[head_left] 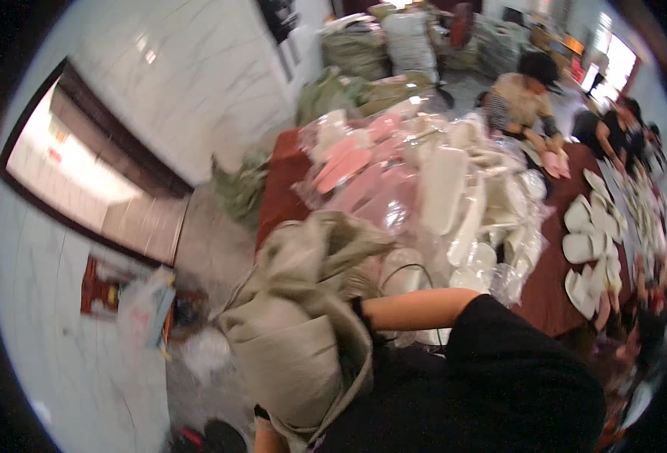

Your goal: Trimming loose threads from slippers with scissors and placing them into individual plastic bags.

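Observation:
A large khaki woven sack [288, 332], crumpled and partly folded over, is right in front of me beside the table's near end. My right forearm [416, 308], with a dark band at its wrist, reaches across to the sack's right side; the hand is hidden in the folds. Low in the view, my left forearm [268, 440] comes up under the sack, and cloth covers that hand too. Just beyond the sack, clear plastic packs hold pink slippers [345, 164] and white slippers [445, 189] in a heap.
A red-brown table top [280, 174] carries the heap; loose white slippers [586, 245] lie at its right. At the far side a person [522, 98] handles pink slippers [552, 162], and others work at right. Stuffed sacks [409, 49] stand behind. A doorway [84, 166] opens at left.

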### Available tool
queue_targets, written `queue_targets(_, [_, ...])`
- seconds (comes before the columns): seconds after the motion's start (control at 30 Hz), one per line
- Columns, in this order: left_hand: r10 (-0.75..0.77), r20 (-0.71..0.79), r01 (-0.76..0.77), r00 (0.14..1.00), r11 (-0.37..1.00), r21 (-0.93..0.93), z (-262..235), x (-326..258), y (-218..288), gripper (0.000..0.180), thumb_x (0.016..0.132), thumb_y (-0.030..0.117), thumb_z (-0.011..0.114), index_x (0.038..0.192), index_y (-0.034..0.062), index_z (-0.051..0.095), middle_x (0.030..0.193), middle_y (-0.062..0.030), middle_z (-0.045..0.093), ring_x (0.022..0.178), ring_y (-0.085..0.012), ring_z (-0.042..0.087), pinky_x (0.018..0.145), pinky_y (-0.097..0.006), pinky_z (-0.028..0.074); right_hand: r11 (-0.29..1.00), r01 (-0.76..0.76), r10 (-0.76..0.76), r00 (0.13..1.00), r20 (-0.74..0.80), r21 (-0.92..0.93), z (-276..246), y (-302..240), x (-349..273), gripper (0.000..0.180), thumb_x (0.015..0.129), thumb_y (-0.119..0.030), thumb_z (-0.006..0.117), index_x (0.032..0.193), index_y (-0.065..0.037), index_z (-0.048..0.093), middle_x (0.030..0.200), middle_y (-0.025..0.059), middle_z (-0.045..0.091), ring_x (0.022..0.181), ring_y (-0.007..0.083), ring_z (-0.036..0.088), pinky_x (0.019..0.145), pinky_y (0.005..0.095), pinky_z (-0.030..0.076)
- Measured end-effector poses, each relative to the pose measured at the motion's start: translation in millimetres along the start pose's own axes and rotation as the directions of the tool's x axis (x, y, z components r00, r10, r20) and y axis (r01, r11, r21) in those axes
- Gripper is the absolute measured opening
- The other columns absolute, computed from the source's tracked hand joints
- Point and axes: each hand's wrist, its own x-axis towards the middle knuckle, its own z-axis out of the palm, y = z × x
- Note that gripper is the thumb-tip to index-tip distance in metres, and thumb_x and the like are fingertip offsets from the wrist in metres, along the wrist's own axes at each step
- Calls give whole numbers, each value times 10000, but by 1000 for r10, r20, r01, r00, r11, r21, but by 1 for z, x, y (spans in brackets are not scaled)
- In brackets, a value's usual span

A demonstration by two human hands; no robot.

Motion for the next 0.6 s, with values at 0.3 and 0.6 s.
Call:
queue_targets(0.3, [-487, -297, 554, 821, 805, 211, -121, -83, -279, 997, 645, 321, 800, 1386, 34, 199, 1306, -168, 396, 1051, -329, 528, 849, -396, 453, 933, -336, 342, 939, -29, 126, -39, -58, -81, 517, 914, -64, 495, 1384, -24, 280, 1351, 112, 417, 1196, 202, 468, 983, 321, 361])
queue_targets(0.6, [-588, -451, 738, 672, 586, 336, -155, -109, -374, 1012, 644, 334, 799, 1392, 37, 185, 1316, -170, 382, 1054, -338, 524, 847, -404, 453, 817, -564, 472, 536, -699, 119, -35, -56, -193, 363, 903, -69, 516, 1256, -26, 447, 1225, 105, 527, 1026, 180, 570, 887, 301, 434])
